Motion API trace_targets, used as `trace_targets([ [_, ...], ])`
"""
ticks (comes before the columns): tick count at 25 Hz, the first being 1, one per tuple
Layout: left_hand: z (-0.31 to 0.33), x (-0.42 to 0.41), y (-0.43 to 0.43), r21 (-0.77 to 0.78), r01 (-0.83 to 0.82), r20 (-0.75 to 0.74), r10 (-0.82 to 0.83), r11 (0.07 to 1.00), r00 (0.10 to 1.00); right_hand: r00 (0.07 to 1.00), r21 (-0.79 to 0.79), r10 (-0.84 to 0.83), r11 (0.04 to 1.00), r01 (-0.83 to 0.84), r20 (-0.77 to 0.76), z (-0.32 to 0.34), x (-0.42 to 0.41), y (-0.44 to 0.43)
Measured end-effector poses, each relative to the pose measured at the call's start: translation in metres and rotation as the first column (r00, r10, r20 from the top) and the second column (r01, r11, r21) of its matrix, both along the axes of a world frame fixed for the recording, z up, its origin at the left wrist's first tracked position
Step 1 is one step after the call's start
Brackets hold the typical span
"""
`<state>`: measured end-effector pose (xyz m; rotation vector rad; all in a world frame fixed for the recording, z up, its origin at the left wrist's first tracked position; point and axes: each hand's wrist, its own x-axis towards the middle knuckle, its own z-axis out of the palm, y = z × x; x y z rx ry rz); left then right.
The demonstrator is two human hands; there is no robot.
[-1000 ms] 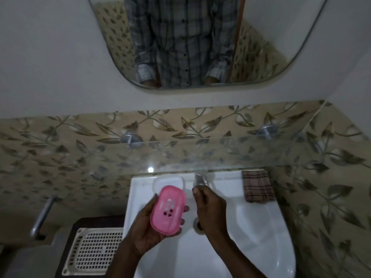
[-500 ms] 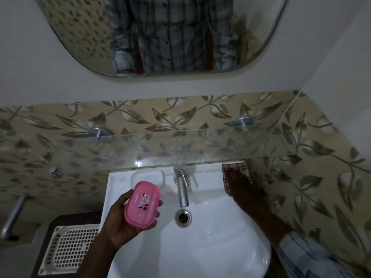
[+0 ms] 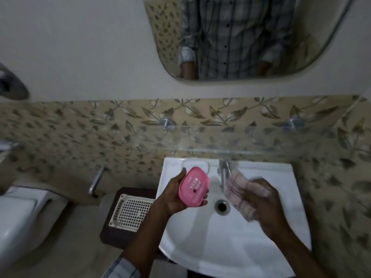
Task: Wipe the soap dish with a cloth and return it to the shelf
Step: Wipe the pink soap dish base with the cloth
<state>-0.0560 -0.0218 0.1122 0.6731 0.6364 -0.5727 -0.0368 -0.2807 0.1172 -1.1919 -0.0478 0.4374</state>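
1. Pink oval plastic soap dish (image 3: 194,187), slotted and pierced in the middle. Sits cupped in the left hand (image 3: 176,197) over the left part of the white ceramic washbasin (image 3: 281,173), with the thumb on the far rim and the fingertips curled up round the near rim. Same hold as half a second ago.

2. Checked brown-and-cream cloth (image 3: 241,189). Hangs gripped in the right hand (image 3: 267,205) over the bowl, just right of the chrome tap (image 3: 223,173) and beside the round drain (image 3: 221,206). Half a second ago lay on the basin's rear right corner under that hand; now lifted clear of it. Cloth and hand are both smeared by motion, so the exact lie of the fingers is hard to make out.

3. Clear glass shelf (image 3: 220,141) on two chrome pegs. Runs across the leaf-patterned tiles above the basin.

4. Moulded white soap recess (image 3: 195,164) on the basin's rear ledge. Partly hidden behind the dish.

5. Cream perforated plastic basket (image 3: 132,211) on a dark brown stool (image 3: 112,233), just left of the basin.

6. White toilet cistern (image 3: 20,213), cut off at the left edge, with a chrome lever handle (image 3: 96,180) on the wall nearby.

7. Rounded wall mirror (image 3: 251,37), cut off at the top. Reflects a checked shirt and two forearms, blurred.
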Motion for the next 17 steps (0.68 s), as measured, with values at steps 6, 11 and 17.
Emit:
trace_targets([
  [6, 0.017, -0.004, -0.013, 0.130, 0.074, 0.007, -0.076, 0.989, 0.997, 0.368, -0.421, 0.339, 0.890, 0.172, 0.866, 0.012, -0.010, 0.079],
  [11, 0.021, -0.013, -0.026, 0.071, 0.094, -0.006, -0.094, 0.993, 0.996, 0.335, -0.449, 0.377, 0.877, 0.170, 0.864, -0.006, -0.004, 0.069],
  [17, 0.019, -0.010, -0.026, -0.011, 0.036, -0.034, -0.036, 0.999, 0.999, 0.433, -0.488, 0.381, 0.857, 0.166, 0.817, 0.001, -0.005, 0.072],
])
